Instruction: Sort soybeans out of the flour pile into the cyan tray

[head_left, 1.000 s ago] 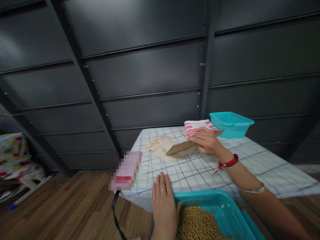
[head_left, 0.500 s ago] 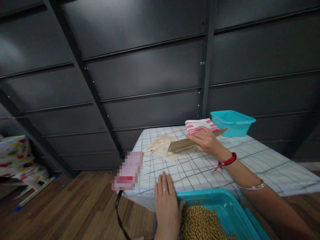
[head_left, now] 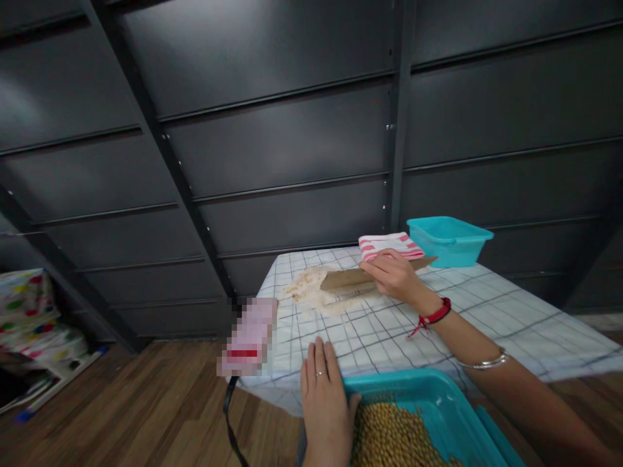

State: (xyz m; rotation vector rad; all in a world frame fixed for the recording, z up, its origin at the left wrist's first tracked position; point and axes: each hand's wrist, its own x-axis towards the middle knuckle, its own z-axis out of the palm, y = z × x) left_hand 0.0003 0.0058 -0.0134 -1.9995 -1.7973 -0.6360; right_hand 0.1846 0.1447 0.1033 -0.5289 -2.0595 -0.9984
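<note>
My right hand (head_left: 396,279) is closed on a strip of brown cardboard (head_left: 348,277), held on its edge over the table. The cardboard's left end stands in a spread of pale powder (head_left: 311,301) with some yellowish bits. Palm down, my left hand (head_left: 325,402) lies with fingers stretched out at the table's front edge. Its thumb reaches over the left rim of a teal tray (head_left: 440,405). Round yellow-brown beans (head_left: 389,434) fill much of that tray, which the bottom of the view cuts off.
A checked cloth covers the table (head_left: 389,344). A folded pink-and-white striped towel (head_left: 389,244) lies behind my right hand, with a turquoise basin (head_left: 450,243) beside it. A blurred pink object (head_left: 250,334) with a black strap is at the left edge. Dark panels (head_left: 292,143) rise behind.
My right hand and the cardboard have shifted slightly left through the powder. My left hand has kept its place by the tray. The view has moved a little.
</note>
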